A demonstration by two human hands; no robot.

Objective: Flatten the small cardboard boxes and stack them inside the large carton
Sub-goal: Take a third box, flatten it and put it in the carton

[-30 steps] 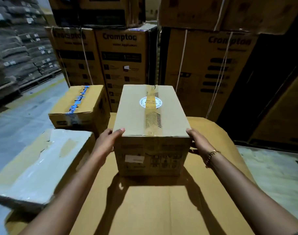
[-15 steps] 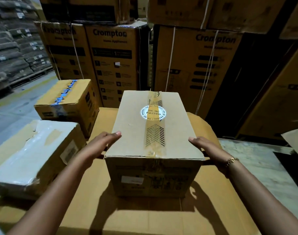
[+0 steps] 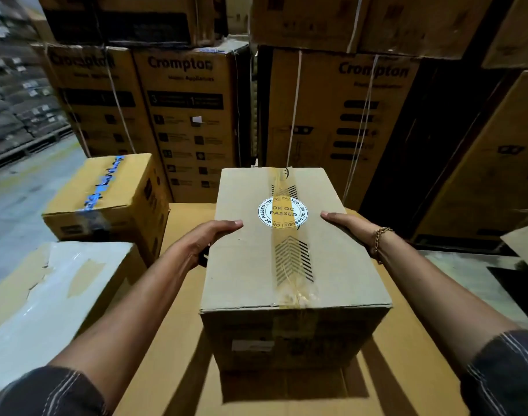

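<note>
A small sealed cardboard box point(image 3: 250, 265), taped along its top with a round "OK QC PASSED" sticker, is held between both hands above a large flat brown carton point(image 3: 178, 340). My left hand point(image 3: 208, 238) presses its left side, thumb over the top edge. My right hand point(image 3: 346, 225), with a gold bracelet at the wrist, presses the right side. The box casts a shadow on the carton's closed flaps below.
A yellow box with blue tape point(image 3: 106, 190) sits at the left, and a white-wrapped carton point(image 3: 55, 295) lies nearer me. Tall stacked Crompton cartons point(image 3: 190, 115) wall off the back and right. Grey concrete floor point(image 3: 13, 205) shows at far left.
The box has come toward me and up, now nearer the camera. Both hands slid forward along its sides, the thumbs now by the sticker.
</note>
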